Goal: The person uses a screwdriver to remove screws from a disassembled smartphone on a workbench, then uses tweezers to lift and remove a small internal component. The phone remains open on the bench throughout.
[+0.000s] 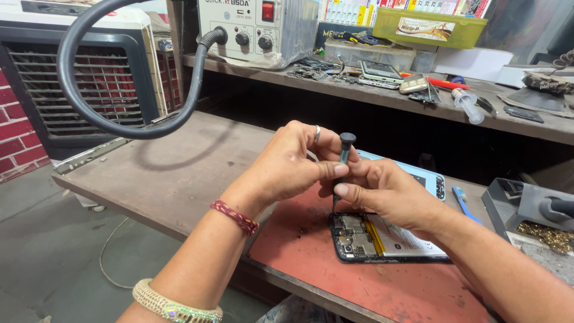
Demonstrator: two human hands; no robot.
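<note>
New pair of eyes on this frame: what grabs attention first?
The centre grabs first: the left hand and right hand pinch a small screwdriver held upright, tip down on an opened smartphone with its circuit board and battery exposed, lying on a red mat. Next, a thick black hose loops across the upper left from a grey rework station on the cluttered shelf behind.

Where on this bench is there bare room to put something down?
The wooden benchtop left of the red mat, under the black hose, is bare. So is the mat's near edge, in front of the opened phone. The upper shelf is crowded with parts.
</note>
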